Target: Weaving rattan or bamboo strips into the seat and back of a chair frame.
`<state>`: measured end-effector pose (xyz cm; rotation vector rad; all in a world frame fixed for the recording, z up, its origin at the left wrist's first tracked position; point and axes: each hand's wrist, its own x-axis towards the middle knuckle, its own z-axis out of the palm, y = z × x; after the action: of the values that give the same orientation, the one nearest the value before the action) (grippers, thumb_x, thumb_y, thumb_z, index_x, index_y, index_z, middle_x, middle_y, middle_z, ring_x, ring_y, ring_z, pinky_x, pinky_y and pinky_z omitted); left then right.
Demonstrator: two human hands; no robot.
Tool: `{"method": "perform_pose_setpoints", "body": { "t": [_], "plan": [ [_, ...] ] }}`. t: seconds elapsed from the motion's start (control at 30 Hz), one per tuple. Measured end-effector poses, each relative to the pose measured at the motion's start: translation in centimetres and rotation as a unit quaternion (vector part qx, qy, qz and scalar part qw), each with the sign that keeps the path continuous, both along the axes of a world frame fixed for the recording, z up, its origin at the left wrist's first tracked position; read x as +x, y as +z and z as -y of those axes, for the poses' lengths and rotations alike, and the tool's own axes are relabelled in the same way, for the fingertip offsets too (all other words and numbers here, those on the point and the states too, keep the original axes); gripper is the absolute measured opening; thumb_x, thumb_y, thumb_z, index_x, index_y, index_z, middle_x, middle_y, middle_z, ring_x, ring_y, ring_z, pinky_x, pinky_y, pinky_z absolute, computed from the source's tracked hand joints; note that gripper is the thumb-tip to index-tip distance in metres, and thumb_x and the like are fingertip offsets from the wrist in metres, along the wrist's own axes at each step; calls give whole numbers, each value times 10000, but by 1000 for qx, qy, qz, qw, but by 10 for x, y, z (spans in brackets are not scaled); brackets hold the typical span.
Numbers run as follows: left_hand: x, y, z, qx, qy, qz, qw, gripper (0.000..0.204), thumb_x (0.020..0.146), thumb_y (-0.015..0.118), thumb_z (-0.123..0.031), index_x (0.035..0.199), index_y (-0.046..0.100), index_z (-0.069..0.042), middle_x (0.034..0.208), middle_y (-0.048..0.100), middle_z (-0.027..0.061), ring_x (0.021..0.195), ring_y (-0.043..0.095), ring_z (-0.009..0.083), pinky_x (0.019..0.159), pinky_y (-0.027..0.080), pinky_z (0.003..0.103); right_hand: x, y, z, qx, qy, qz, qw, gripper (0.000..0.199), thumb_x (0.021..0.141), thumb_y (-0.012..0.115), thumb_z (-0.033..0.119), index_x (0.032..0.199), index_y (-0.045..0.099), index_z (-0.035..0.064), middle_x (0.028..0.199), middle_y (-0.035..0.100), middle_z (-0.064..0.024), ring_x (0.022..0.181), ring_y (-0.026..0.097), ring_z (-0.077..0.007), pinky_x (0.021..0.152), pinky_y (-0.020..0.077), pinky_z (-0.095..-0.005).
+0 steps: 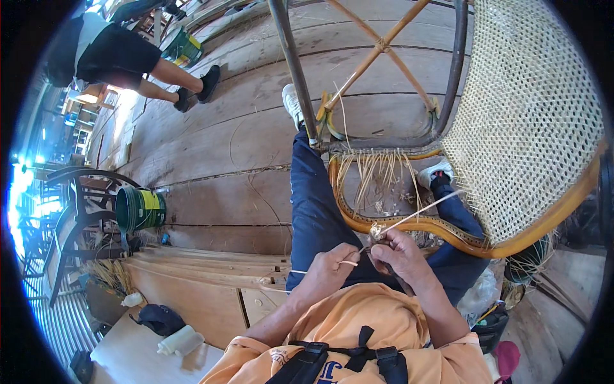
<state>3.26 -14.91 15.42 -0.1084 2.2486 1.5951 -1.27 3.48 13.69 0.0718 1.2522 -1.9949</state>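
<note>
My left hand (330,264) is closed in a pinch in front of my belly, with a thin pale cane strand (348,262) in its fingers. Close beside it, my right hand (404,255) is closed on another stretch of cane (422,210) that sticks out to the upper right. A small dark piece shows between the hands; I cannot make out what it is. Just beyond them curves the brown rattan chair frame (441,225), with small holes along its edge. Loose cane ends (377,165) hang from its crossbar. Woven cane webbing (524,96) covers the right part.
A wooden bench (185,288) on my left bears a plastic bottle (180,341) and a dark cap (158,319). Beyond are a green bucket (141,210) and dark chair frames (70,217). Another person (121,57) stands at the far left on the plank floor (211,141).
</note>
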Motion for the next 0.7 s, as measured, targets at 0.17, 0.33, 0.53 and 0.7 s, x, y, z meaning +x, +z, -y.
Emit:
{"method": "perform_pose_setpoints", "body": {
  "t": [0.17,0.33,0.53,0.7],
  "plan": [
    [12,12,26,-4,-17,60,998,153,894,513,-151,900,578,-12,710,535,-17,644,459,62,592,389,208,-16,3,-12,9,-30,7,999,229,834,623,206,926,507,31,703,523,-17,508,468,-58,435,366,-187],
    [41,10,66,-9,17,110,994,141,862,552,-124,923,591,-4,693,545,27,654,500,87,613,421,237,-36,-4,-37,31,-72,-6,997,226,843,600,194,953,503,23,688,513,-29,480,456,-74,419,351,-183],
    [89,4,145,-185,136,239,943,182,863,550,-204,918,613,-43,656,536,1,641,491,67,573,398,218,-73,17,-96,125,-298,-34,946,122,848,563,179,893,539,67,647,523,8,432,440,-62,380,346,-184],
    [53,-2,98,74,292,182,936,179,878,513,-182,969,580,-44,701,523,15,634,469,76,564,395,212,-28,17,-56,144,-47,-24,988,259,828,580,106,1077,511,82,674,537,-5,504,473,-60,444,384,-185]
  ]
}}
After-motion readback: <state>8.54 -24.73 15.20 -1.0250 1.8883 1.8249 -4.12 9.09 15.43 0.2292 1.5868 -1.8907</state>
